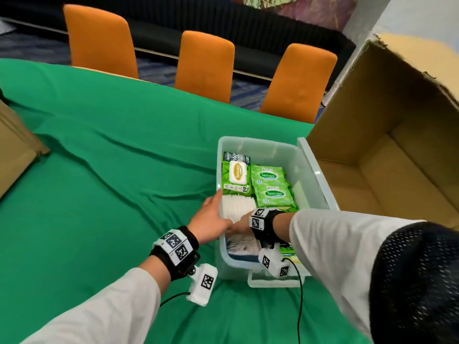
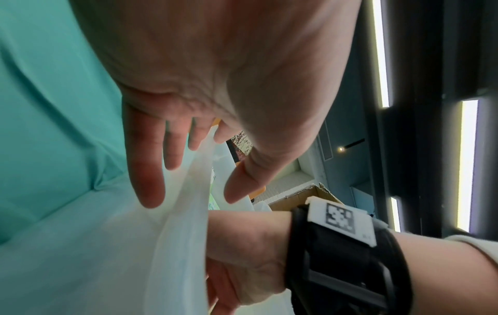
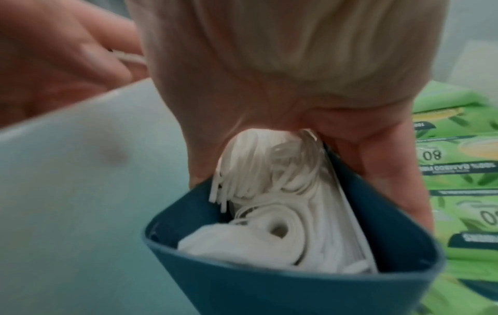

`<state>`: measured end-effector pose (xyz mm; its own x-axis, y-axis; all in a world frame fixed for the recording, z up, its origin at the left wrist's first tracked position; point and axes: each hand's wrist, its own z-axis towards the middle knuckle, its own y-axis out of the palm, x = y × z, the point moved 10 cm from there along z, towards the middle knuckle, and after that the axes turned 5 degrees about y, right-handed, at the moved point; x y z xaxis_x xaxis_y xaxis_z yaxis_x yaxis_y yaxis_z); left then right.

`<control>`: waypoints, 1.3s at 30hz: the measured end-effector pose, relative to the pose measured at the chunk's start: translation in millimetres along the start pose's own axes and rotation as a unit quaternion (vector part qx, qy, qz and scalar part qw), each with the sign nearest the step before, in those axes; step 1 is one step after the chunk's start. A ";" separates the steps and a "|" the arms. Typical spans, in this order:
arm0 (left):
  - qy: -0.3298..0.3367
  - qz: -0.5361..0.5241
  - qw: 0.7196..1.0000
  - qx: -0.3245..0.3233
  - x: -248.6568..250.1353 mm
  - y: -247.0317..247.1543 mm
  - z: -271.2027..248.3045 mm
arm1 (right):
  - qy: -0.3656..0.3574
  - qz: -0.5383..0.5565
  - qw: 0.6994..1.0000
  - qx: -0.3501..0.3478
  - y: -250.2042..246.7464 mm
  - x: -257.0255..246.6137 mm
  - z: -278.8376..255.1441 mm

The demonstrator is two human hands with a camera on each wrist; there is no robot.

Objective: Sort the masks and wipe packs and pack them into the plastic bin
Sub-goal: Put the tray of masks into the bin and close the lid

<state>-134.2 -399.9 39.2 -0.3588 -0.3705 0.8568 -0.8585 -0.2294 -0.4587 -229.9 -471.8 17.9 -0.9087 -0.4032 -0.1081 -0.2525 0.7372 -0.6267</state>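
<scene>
A clear plastic bin (image 1: 258, 140) stands on the green cloth. Inside lie a large green wipe pack (image 1: 237, 173), two small green wipe packs (image 1: 269, 176), and a white stack of masks (image 1: 236, 207). My right hand (image 1: 242, 227) reaches into the bin's near end. In the right wrist view the right hand (image 3: 293, 132) grips a blue-sided mask pack (image 3: 269, 223) between thumb and fingers, white ear loops showing. My left hand (image 1: 211, 214) rests on the bin's left wall. The left hand (image 2: 194, 191) has straight fingers outside the bin wall (image 2: 183, 245) and thumb inside.
A large open cardboard box (image 1: 372, 120) stands right of the bin. Another cardboard piece (image 1: 15, 150) lies at the table's left edge. Three orange chairs (image 1: 206, 63) line the far side. Wrist-camera cables (image 1: 300, 294) trail over the cloth near me.
</scene>
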 end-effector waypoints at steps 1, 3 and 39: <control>0.000 0.000 1.000 -0.003 -0.5 -0.5 1.2 | -0.007 -0.015 1.000 -0.017 4.1 -5.7 1.2; 0.003 -0.010 1.000 -0.012 -1.6 -1.7 2.4 | -0.016 -0.032 0.999 -0.033 4.6 -6.0 1.7; 0.072 -0.045 0.995 -0.047 -19.3 9.7 7.7 | -0.029 -0.438 0.896 0.059 9.2 23.5 40.1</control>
<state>-132.9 -401.9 16.4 -0.3211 -0.2178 0.9217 -0.9177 -0.1690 -0.3596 -240.2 -496.2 -21.4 -0.3584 -0.8300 0.4273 -0.8212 0.0626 -0.5672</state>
